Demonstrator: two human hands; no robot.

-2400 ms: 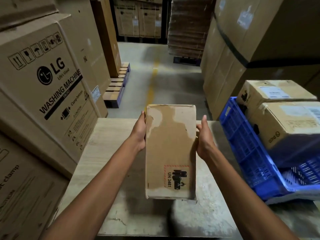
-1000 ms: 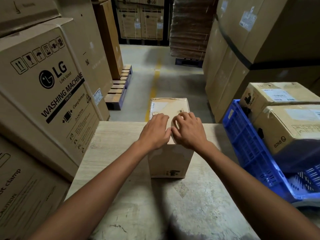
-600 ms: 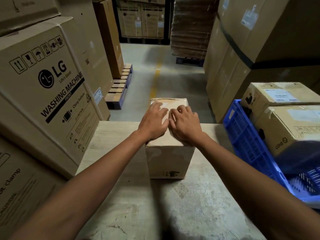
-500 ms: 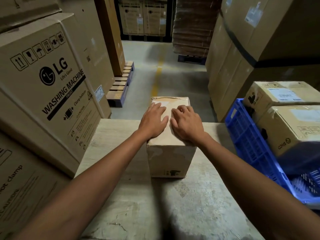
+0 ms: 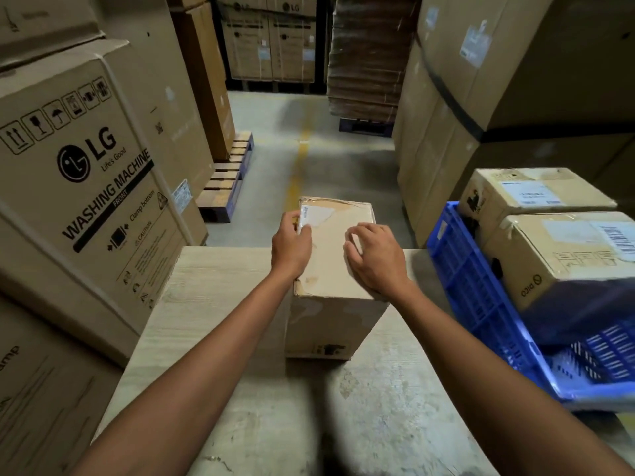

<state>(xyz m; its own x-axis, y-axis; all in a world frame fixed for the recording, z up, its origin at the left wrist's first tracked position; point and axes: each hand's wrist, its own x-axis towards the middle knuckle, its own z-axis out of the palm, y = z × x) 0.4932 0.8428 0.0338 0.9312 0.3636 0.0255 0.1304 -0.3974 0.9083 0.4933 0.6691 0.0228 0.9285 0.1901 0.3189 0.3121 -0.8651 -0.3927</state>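
Left hand [image 5: 291, 250] grips a cardboard box's [image 5: 329, 269] top edge on a table [image 5: 206, 304]; right hand [image 5: 378, 261] rests on top, fingers loosely bent.

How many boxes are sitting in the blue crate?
2. The far box lies at the blue crate's back end; the near box lies in front of it. Others may hide underneath.
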